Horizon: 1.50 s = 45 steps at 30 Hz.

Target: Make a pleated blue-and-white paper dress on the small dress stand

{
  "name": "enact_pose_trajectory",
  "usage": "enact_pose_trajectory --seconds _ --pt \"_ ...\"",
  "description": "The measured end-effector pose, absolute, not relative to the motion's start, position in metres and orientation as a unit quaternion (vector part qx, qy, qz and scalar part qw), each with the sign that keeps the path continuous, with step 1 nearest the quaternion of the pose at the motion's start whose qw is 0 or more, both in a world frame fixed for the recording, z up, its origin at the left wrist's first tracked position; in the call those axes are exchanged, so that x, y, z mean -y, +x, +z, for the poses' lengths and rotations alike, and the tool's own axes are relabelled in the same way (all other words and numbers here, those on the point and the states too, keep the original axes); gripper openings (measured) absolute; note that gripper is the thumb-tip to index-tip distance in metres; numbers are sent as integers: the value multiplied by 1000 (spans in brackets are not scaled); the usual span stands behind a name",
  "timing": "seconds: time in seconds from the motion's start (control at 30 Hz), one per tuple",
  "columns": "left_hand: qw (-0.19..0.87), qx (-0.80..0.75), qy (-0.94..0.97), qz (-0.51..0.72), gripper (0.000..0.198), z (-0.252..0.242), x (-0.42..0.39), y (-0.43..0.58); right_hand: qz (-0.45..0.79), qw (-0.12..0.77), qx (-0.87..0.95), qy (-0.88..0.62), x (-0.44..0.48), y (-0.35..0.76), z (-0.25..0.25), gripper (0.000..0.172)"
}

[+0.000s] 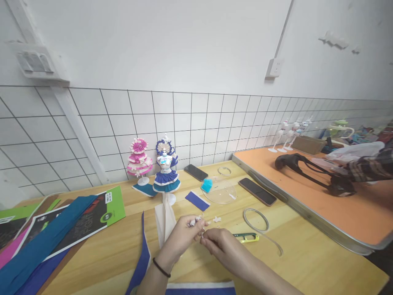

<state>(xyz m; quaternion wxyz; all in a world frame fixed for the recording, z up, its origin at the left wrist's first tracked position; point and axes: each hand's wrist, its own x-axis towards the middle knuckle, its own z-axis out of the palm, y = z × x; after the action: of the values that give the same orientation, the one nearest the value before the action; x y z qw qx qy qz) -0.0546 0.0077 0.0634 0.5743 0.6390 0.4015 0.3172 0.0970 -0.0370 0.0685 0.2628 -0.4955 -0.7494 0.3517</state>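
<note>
My left hand [183, 232], with a dark band on the wrist, is closed around small white flower-like pieces [193, 222]. Close beside it, my right hand [223, 246] is pinched, its fingertips meeting the left fingers; what it pinches is too small to make out. Another white flower-like piece [217, 219] lies just beyond the hands. Yellow-handled thread snips [249, 237] rest to the right of my right hand. Beyond the hands stands a small dress form in a blue and teal ruffled skirt [166, 180], next to one in a pink ruffled dress [140, 162].
Further back lie a clear round dish [224, 194], a teal piece [206, 186], a blue strip [197, 201] and two phones [257, 191] [195, 172]. Coiled ribbon [256, 220] sits right. Fabric strips cover a booklet [113, 207] at left. An orange tray [319, 200] borders the right.
</note>
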Motion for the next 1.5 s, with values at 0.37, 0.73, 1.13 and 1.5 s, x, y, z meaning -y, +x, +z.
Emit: enact_pose_trajectory --seconds 0.37,0.73,1.13,1.5 --pt "604 -447 596 282 56 65 -6 -55 215 220 723 -618 -10 173 69 25" --pt "574 -479 597 292 52 66 -5 -60 122 182 651 -727 -69 242 23 25" --pt "422 -515 707 240 42 51 -12 -59 143 179 621 -750 -93 248 8 28" --pt "331 -561 732 201 40 45 -13 -57 176 208 577 -770 -91 261 9 29"
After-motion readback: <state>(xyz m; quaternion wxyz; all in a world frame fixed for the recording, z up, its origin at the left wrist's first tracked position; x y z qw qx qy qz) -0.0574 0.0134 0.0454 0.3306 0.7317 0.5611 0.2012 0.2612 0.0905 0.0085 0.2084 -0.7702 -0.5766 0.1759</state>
